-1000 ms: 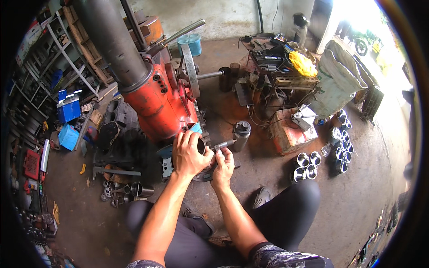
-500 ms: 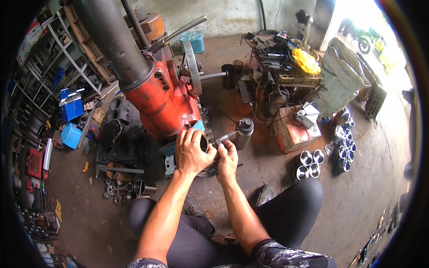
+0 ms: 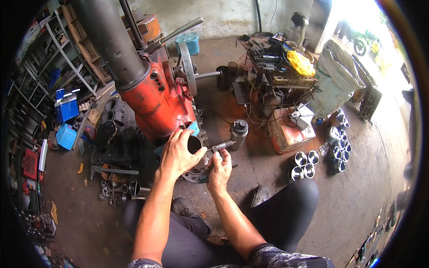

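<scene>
My left hand (image 3: 177, 155) curls around a hollow metal cylinder (image 3: 195, 144), thumb on the near side, fingers on the far side. The cylinder's dark open mouth faces up. In my right hand (image 3: 219, 173) a micrometer (image 3: 223, 146) is pinched between thumb and fingertips. Its grey barrel points right, and its frame end is close to the cylinder's right wall; whether it touches cannot be made out. Below the cylinder shows a round slotted metal base (image 3: 196, 177). Just beyond my left hand stands a red machine (image 3: 154, 105) with a thick grey column.
A dark bottle (image 3: 239, 134) stands right of the micrometer. Shiny pistons (image 3: 304, 166) are grouped on the floor at right. A caliper (image 3: 115, 170) lies at left above loose metal parts. Farther back are a tool-laden bench (image 3: 292, 80) and a red-and-white box (image 3: 286, 134).
My left hand has shifted left, and more of the cylinder's mouth shows. My right hand and the micrometer have come slightly nearer to me. The whole view has swung a little.
</scene>
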Tool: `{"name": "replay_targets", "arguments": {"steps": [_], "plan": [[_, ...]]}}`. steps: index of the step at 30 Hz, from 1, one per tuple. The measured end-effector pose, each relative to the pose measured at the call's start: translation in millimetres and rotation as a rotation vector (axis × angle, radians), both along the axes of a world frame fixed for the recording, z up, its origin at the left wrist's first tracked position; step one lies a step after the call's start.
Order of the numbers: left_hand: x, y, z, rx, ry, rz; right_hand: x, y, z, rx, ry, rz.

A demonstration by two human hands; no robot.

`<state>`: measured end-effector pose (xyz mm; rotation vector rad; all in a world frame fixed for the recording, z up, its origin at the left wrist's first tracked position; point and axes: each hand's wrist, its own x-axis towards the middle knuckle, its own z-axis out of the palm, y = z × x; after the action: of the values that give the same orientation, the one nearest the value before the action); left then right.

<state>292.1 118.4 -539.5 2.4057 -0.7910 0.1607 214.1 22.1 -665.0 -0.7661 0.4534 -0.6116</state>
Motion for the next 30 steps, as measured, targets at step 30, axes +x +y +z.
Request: {"name": "replay_targets", "arguments": {"steps": [30], "plan": [[2.7,-14.9,-30.3,-0.113,-0.271,-0.033,13.7,-15.2,6.0,0.020,-0.004,0.064]]}}
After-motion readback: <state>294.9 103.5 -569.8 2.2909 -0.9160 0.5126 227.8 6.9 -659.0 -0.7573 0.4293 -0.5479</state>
